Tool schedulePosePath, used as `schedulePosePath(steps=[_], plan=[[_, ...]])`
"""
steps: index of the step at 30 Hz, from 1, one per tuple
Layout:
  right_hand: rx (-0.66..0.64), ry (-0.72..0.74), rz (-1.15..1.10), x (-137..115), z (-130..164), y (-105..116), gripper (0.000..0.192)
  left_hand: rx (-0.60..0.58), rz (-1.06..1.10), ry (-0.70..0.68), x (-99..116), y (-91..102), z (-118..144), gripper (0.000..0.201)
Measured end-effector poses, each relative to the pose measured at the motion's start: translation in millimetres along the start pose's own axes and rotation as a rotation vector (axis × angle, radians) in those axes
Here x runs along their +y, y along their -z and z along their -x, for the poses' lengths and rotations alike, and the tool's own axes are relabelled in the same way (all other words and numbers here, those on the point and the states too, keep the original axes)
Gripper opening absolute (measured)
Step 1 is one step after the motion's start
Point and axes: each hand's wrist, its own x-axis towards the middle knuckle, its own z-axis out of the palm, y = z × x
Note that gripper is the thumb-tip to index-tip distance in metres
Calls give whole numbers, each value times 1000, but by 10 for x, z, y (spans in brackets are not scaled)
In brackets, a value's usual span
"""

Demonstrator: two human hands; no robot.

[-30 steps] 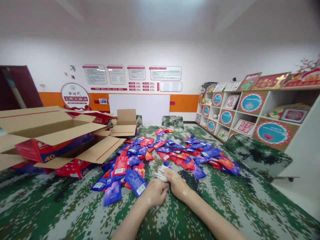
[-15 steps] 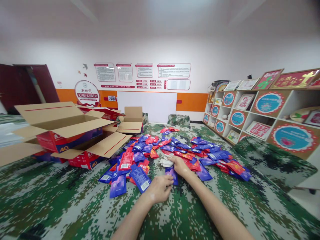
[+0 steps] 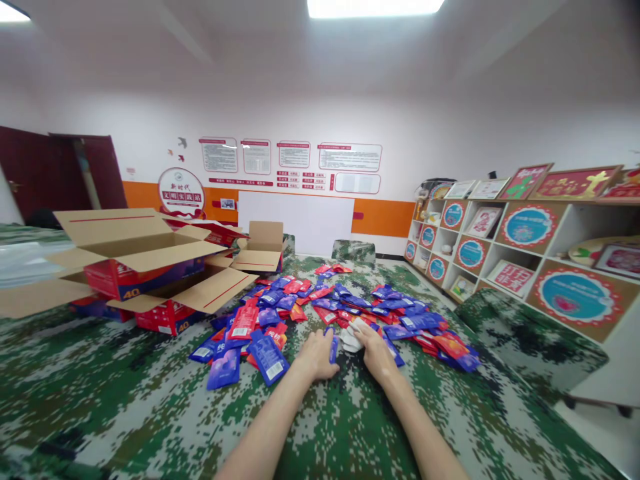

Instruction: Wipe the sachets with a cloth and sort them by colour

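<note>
Now both hands (image 3: pixel 345 350) at packet pile (image 3: pixel 350 310) — white bundle (image 3: pixel 350 340) between

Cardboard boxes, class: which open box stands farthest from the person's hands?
The small box at the table's far end, behind the sachet pile; the two larger boxes sit nearer, left.

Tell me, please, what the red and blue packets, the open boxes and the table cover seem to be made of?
Packets: probably glossy plastic film; they lie flat and catch the light. Open boxes: corrugated cardboard, plain brown flaps, printed red outside. Table cover: seems matte woven cloth in green camouflage print, though the weave is too fine to see.
</note>
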Motion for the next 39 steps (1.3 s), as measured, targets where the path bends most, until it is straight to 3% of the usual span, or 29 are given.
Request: schedulePosePath(steps=[4, 7, 11, 15, 19, 21, 23, 25, 27, 32, 36, 39], plan=[[-3, -37, -9, -1, 5, 9, 56, 1, 28, -21, -83, 88, -38, 78], [1, -45, -51, -25, 0, 55, 58, 74, 190, 19, -210, 95, -88, 72], [-5, -63, -33, -54, 3, 83, 61, 156, 320, 84, -311, -75, -165, 53], [-12, -76, -5, -70, 15, 79, 60, 160, 315, 124, -248, -282, -187, 46], [18, -70, -42, -33, 13, 95, 61, 209, 274, 166, -198, -315, -91, 45], [57, -75, -56, -20, -19, 119, 62, 224, 235, 76, -234, -269, 0, 44], [97, -63, -70, -63, -78, 141, 64, 173, 201, -135, -301, -206, 100, 40], [101, -25, -96, -191, -146, 138, 65, 81, 178, -335, -365, -145, 187, 38], [58, 28, -129, -390, -193, 89, 65, 22, 166, -421, -401, -97, 249, 40], [-91, 155, -192, -780, -138, -235, 57, 21, 167, -436, -406, -78, 316, 42], [-105, 173, -173, -657, -130, -486, 55, 4, 170, -409, -439, -117, 318, 38], [-118, 136, -154, -485, -279, -566, 47, -13, 187, -424, -481, -142, 291, 47]])
